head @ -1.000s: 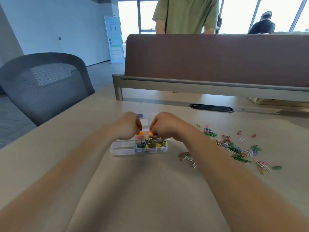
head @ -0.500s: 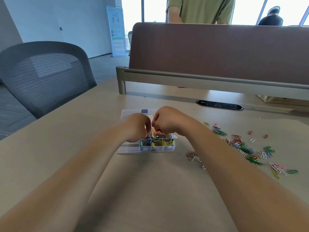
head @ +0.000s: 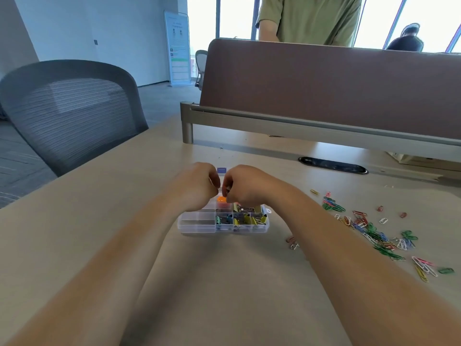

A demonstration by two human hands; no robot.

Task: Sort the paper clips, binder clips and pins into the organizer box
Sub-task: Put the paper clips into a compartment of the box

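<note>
Both hands have risen slightly above the clear organizer box [head: 199,224] on the desk [head: 99,221]. Left hand [head: 199,186] and right hand [head: 245,187] curl fingertip to fingertip, contents indiscernible. Loose paper clips [head: 374,233] lie scattered rightward; a grey chair [head: 72,113] stands left.

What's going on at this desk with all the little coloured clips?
A person is sorting small office supplies into a clear organizer box on the desk. Both hands, the left hand and the right hand, are bunched together over the back of the box, fingertips nearly touching; whatever they pinch is too small to make out. The right-hand compartments already hold clips, while those on the left look empty. A scatter of coloured paper clips lies loose on the desk to the right.
</note>
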